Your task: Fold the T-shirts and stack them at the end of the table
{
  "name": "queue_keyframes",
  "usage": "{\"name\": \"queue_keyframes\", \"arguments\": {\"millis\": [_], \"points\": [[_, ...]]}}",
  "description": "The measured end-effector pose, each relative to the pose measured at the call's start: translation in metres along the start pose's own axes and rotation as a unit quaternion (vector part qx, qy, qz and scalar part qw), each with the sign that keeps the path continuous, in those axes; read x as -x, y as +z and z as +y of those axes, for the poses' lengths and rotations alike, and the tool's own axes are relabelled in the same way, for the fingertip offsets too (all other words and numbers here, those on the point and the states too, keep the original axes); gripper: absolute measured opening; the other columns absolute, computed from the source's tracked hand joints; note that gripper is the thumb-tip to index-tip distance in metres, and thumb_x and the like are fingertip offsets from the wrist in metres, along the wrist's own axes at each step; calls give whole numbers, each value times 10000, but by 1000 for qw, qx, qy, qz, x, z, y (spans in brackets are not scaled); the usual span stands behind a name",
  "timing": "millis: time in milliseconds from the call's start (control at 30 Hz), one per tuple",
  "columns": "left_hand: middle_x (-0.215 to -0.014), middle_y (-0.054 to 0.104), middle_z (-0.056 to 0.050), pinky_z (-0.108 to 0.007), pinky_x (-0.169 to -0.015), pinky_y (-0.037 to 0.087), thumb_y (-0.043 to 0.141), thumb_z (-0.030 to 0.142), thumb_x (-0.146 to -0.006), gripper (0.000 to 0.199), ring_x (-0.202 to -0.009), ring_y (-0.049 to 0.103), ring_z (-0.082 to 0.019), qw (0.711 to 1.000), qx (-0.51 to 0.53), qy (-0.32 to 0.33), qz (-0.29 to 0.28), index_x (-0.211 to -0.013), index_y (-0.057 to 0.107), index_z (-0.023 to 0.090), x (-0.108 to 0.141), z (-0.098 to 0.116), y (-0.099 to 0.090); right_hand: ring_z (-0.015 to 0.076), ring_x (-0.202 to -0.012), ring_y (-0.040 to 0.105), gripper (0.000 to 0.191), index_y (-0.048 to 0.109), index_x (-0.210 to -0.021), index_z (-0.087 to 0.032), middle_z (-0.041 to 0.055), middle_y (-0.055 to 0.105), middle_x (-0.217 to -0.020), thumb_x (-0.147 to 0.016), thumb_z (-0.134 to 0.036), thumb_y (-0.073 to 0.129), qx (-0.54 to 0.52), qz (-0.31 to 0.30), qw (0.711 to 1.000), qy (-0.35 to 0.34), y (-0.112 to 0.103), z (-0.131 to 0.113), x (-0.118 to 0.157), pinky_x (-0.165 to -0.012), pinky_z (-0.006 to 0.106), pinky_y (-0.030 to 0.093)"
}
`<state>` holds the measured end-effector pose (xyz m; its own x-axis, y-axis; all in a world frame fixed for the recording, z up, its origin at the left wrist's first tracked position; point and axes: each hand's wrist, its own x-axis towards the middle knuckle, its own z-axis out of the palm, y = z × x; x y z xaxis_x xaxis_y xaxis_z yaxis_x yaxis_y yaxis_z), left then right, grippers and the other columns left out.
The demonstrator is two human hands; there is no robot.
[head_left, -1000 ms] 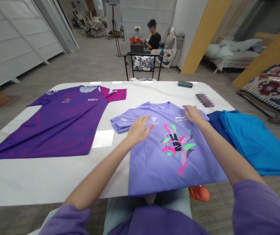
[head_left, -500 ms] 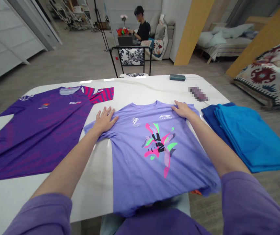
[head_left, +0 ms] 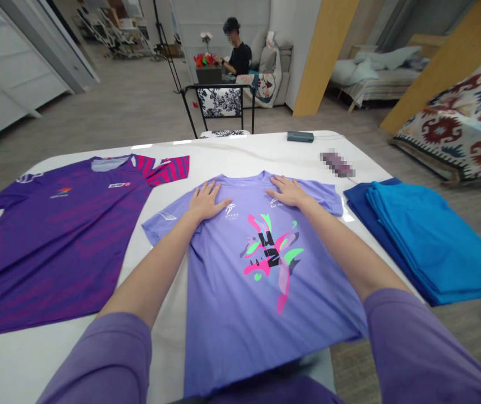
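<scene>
A lavender T-shirt (head_left: 232, 292) with a bright multicoloured print lies spread face up on the white table, its lower hem hanging over the near edge. My left hand (head_left: 207, 203) rests flat on its left shoulder, fingers spread, beside a small white logo. On the other shoulder, my right hand (head_left: 287, 192) lies flat with fingers apart, partly covering the white lettering. Both sleeves stick out to the sides. To the left is a dark purple jersey (head_left: 84, 235) with pink striped sleeve, also laid out flat.
Folded blue cloth (head_left: 429, 241) is stacked at the table's right edge. A dark teal box-like object (head_left: 300, 137) and a blurred-out purplish item (head_left: 337, 164) lie at the back right. Behind the white table (head_left: 223, 151) stands a patterned chair (head_left: 222, 104); a person (head_left: 239, 53) sits beyond.
Both my hands have slid inward across the shirt's shoulders, closer to the collar. The right sleeve now lies uncovered and the shirt looks flatter. The view has shifted slightly.
</scene>
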<state>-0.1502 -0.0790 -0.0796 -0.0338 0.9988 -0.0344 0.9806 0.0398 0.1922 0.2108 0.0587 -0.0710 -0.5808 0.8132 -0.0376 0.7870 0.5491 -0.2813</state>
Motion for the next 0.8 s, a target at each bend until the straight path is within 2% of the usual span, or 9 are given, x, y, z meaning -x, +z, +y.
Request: {"name": "queue_keyframes", "arguments": {"millis": [133,300,400,467,533,600,633,700,800], "points": [[-1920,163,-74,-581,-1462,111,333,948,-1019,1109,-1801,111,-343,1000,-10,1,20,-1855,280,221,-61,-27,0,456,-1761,213,1064,346,-1824,-274,57,241,-1901,-1011,-954,448,29,8,999,11,-1,16,-65,-1416,787,63],[-1910,227,-74,-560,-1462,137,284,899,-1060,1030,-1793,157,-329,999,-22,12,44,-1844,320,231,-125,-50,-7,360,-1772,182,910,284,-1825,-257,33,226,-1912,-1133,-846,320,52,40,998,-1,-6,24,-125,-1409,756,-72],[-1875,331,-100,-560,-1472,85,330,815,-1100,942,-1782,198,-335,996,-19,18,84,-1815,399,206,-138,-47,-20,346,-1768,178,915,297,-1813,-178,80,241,-1906,-1148,-800,396,71,62,996,-7,-17,10,-134,-1398,705,-181],[-1849,385,-112,-525,-1480,65,313,713,-1150,841,-1776,225,-308,991,-3,29,132,-1799,427,190,-123,-38,-30,330,-1766,201,901,259,-1819,-146,103,225,-1908,-1169,-752,407,84,105,990,-29,-25,-5,-119,-1413,669,-178],[-1845,392,-103,-501,-1484,89,283,634,-1185,771,-1776,234,-281,985,13,51,166,-1788,436,178,-79,-25,-36,320,-1775,197,882,220,-1827,-120,117,200,-1913,-1191,-711,380,83,141,985,-53,-31,-21,-81,-1438,633,-135],[-1849,386,-88,-536,-1481,129,306,613,-1193,740,-1777,234,-293,983,27,85,158,-1773,446,175,-3,-7,-38,330,-1779,203,865,236,-1827,-103,130,229,-1906,-1200,-688,348,74,145,985,-62,-34,-31,-18,-1458,619,-84],[-1842,400,-82,-566,-1474,161,349,616,-1186,729,-1771,254,-309,983,37,113,137,-1768,450,189,44,2,-37,341,-1775,225,853,256,-1827,-113,129,262,-1896,-1198,-683,339,69,138,986,-58,-34,-33,23,-1467,625,-46],[-1816,444,-91,-572,-1434,314,465,625,-1155,717,-1727,359,-333,983,73,148,81,-1760,463,241,149,18,-31,384,-1732,337,818,309,-1828,-197,102,363,-1860,-1175,-684,383,57,111,991,-46,-30,-31,116,-1470,680,76],[-1583,668,-104,-543,-1219,577,720,589,-1054,606,-1450,661,-350,980,135,125,76,-1611,625,372,293,31,-13,415,-1649,477,780,403,-1788,-394,34,505,-1776,-1085,-690,561,-23,53,998,-8,-14,-17,259,-1433,716,287]]}}
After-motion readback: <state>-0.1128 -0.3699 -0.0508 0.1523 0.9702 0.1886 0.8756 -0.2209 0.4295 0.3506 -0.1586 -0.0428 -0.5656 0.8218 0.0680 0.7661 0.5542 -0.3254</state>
